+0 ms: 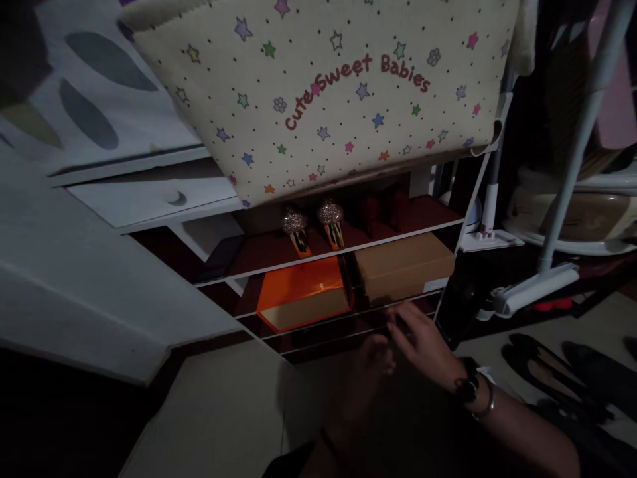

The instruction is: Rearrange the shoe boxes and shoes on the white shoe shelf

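My right hand [423,340], with a dark band and a bracelet at the wrist, reaches toward the shelf just below a brown cardboard box [405,265]. Its thumb and fingers are apart, loosely bent, and I see nothing in them. Close by on the left, my left hand [365,372] is in deep shadow, its fingers half curled and apart with nothing visible between them. Beside the brown box, an orange box [303,292] lies on the same shelf, ahead of both hands. Whether the right fingertips touch the shelf edge, I cannot tell.
Above, glittery high-heeled shoes [331,212] and dark red shoes [371,212] stand on a shelf. A star-print cloth [348,99] hangs over the cabinet's front. A white drawer [159,196] is at left. At right are a grey-handled squeegee [540,289] and black shoes [542,372] on the floor.
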`<state>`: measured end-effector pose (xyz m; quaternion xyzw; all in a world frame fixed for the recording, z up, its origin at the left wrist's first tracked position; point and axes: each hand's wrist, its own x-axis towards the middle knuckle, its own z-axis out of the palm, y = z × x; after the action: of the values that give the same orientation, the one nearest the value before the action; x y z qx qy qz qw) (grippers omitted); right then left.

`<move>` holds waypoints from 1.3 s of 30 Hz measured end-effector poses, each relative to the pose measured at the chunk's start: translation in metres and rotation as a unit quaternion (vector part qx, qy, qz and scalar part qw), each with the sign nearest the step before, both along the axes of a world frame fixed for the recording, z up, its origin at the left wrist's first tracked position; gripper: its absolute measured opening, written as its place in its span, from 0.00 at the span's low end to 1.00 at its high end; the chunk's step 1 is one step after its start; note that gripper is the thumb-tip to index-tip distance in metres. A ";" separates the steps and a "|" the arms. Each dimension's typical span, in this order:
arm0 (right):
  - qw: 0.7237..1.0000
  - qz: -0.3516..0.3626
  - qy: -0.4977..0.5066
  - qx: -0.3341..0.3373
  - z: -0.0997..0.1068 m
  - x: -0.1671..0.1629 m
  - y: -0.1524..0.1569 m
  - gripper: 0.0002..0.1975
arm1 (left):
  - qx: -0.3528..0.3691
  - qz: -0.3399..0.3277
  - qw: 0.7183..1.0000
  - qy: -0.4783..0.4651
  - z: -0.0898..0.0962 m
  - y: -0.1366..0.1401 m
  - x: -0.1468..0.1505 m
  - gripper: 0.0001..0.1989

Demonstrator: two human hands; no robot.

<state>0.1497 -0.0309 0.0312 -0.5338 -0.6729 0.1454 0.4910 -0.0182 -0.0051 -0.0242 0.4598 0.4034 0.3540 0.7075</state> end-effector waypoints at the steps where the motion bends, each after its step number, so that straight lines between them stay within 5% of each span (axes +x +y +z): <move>1: 0.997 -0.027 -0.044 0.057 0.008 0.004 0.009 0.13 | -0.037 0.052 0.997 -0.042 0.000 0.010 0.004 0.27; 4: 0.972 -0.096 -0.176 0.125 0.021 0.014 0.033 0.26 | -0.139 0.145 0.970 -0.139 0.006 0.042 0.016 0.17; 7: 0.945 -0.146 -0.280 0.084 0.018 0.018 0.046 0.35 | -0.235 0.167 0.939 -0.187 0.021 0.066 0.028 0.14; 10: 0.925 -0.158 -0.341 0.055 0.011 0.022 0.044 0.36 | -0.254 0.154 0.930 -0.215 0.032 0.073 0.037 0.19; 18: 0.899 -0.128 -0.408 0.091 -0.006 0.051 0.007 0.41 | -0.251 0.105 0.925 -0.267 0.025 0.022 0.038 0.13; 28: 0.875 -0.108 -0.433 0.189 -0.029 0.056 -0.008 0.31 | -0.201 0.013 0.952 -0.229 0.015 0.003 0.020 0.29; 33: 0.883 -0.185 -0.405 0.147 -0.031 0.082 0.010 0.30 | -0.101 -0.049 0.982 -0.151 0.003 0.011 0.010 0.43; 36: 0.884 -0.236 -0.394 0.085 -0.032 0.099 0.014 0.38 | 0.122 -0.010 0.990 0.075 0.000 0.015 0.002 0.38; 37: 0.885 -0.246 -0.390 0.069 -0.032 0.102 0.013 0.41 | 0.229 -0.002 0.958 0.175 0.001 0.016 -0.001 0.35; 39: 0.889 -0.259 -0.373 0.063 -0.030 0.102 0.009 0.45 | 0.423 -0.018 0.835 0.351 0.005 0.014 -0.007 0.33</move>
<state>0.2517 -0.0215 0.0008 -0.6716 -0.6524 -0.2392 0.2573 -0.0248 0.0093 -0.0189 0.8147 0.4273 0.2921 0.2614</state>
